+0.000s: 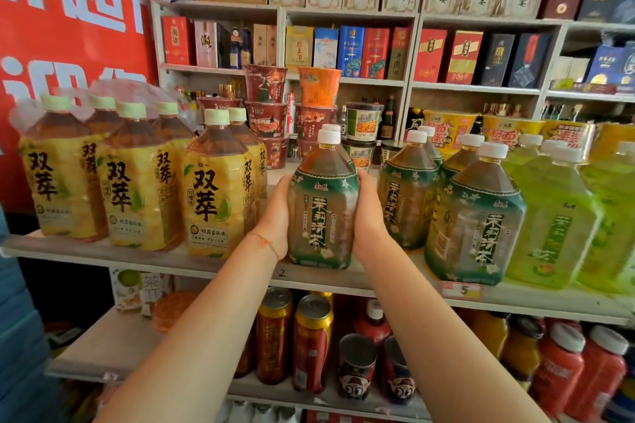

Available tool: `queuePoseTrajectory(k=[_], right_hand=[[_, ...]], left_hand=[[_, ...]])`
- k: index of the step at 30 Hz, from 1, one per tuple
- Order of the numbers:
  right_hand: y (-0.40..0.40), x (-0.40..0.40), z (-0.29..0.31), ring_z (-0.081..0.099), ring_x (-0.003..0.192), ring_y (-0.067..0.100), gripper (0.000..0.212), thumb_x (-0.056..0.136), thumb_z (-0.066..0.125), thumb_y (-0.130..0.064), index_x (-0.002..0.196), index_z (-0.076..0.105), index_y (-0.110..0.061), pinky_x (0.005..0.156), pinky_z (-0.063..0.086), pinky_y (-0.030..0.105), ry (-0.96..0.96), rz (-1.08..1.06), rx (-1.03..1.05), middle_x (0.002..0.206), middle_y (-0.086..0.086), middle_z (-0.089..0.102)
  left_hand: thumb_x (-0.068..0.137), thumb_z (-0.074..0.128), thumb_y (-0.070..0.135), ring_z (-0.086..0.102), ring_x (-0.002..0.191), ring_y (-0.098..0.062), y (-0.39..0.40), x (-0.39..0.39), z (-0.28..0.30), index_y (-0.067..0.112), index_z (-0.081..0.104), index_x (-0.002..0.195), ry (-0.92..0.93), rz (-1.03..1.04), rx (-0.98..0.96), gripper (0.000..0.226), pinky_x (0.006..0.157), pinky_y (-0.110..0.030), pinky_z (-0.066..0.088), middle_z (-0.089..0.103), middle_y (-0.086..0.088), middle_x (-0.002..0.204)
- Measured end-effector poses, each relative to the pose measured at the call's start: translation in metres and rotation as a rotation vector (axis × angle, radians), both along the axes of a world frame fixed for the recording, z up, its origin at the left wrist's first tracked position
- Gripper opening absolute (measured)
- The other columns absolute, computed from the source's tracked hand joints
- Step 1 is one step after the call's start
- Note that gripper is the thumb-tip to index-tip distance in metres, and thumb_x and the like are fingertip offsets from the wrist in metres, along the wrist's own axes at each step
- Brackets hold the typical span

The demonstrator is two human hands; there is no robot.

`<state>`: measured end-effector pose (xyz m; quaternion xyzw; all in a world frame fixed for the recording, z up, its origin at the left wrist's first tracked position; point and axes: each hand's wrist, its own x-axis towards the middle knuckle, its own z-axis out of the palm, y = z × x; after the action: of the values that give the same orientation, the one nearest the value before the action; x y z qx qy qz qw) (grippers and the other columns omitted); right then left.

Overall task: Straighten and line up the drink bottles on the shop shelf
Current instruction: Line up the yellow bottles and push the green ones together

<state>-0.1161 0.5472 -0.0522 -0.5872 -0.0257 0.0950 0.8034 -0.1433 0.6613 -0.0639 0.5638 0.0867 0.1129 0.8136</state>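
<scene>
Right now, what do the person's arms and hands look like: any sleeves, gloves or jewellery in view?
Both forearms are bare, with no sleeves in view and no gloves on either hand. The left hand has a thin red string bracelet around its wrist, with a small knot or bead on it. The right hand and its wrist show nothing worn: no watch, ring or band is visible.

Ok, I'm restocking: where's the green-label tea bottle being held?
The green-label tea bottle stands centre of the head view on the shelf, between the left hand and right hand, right of the yellow-label bottles.
</scene>
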Motion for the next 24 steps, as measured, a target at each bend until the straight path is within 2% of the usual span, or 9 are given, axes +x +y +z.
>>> queuePoseTrajectory(k=[6, 9, 15, 20, 24], right_hand=[[-0.005, 0.004, -0.007, 0.072, 0.097, 0.026, 0.051, 0.098, 0.042, -0.060, 0.107, 0.074, -0.022, 0.102, 0.052, 0.046, -0.020, -0.025, 0.018, 0.096, 0.005, 0.079], [-0.008, -0.001, -0.010, 0.073, 0.091, 0.024, 0.047, 0.098, 0.044, -0.057, 0.108, 0.073, -0.021, 0.095, 0.055, 0.042, -0.003, -0.018, 0.034, 0.090, 0.003, 0.079], [-0.004, -0.007, -0.015, 0.073, 0.098, 0.026, 0.053, 0.097, 0.041, -0.062, 0.113, 0.073, -0.022, 0.099, 0.053, 0.047, 0.013, 0.003, 0.038, 0.095, 0.005, 0.079], [-0.003, -0.012, -0.013, 0.072, 0.098, 0.025, 0.054, 0.098, 0.040, -0.061, 0.112, 0.073, -0.021, 0.095, 0.055, 0.044, 0.014, 0.000, 0.049, 0.095, 0.005, 0.079], [0.003, -0.017, -0.010, 0.073, 0.087, 0.022, 0.050, 0.100, 0.038, -0.058, 0.101, 0.074, -0.023, 0.083, 0.056, 0.037, 0.024, 0.014, 0.047, 0.086, 0.003, 0.079]], left_hand=[[0.100, 0.034, 0.057, 0.067, 0.068, -0.019, -0.004, -0.006, -0.003, 0.021, 0.067, 0.081, -0.026, -0.028, -0.002, 0.053, 0.068, -0.030, 0.050, 0.074, -0.001, 0.068], [0.101, 0.036, 0.054, 0.070, 0.062, -0.016, -0.005, -0.009, -0.005, 0.021, 0.068, 0.080, -0.046, -0.031, -0.009, 0.051, 0.068, -0.030, 0.051, 0.073, 0.000, 0.067], [0.102, 0.036, 0.052, 0.070, 0.059, -0.014, -0.005, -0.010, -0.006, 0.020, 0.068, 0.077, -0.076, 0.001, -0.012, 0.052, 0.073, -0.033, 0.052, 0.073, 0.000, 0.066], [0.103, 0.036, 0.048, 0.068, 0.050, -0.010, -0.006, -0.014, -0.003, 0.020, 0.066, 0.074, -0.078, -0.013, 0.003, 0.051, 0.067, -0.030, 0.050, 0.071, 0.002, 0.059], [0.103, 0.037, 0.049, 0.070, 0.059, -0.015, -0.002, -0.020, 0.000, 0.020, 0.068, 0.079, -0.087, 0.003, -0.009, 0.050, 0.068, -0.031, 0.053, 0.073, 0.000, 0.066]])
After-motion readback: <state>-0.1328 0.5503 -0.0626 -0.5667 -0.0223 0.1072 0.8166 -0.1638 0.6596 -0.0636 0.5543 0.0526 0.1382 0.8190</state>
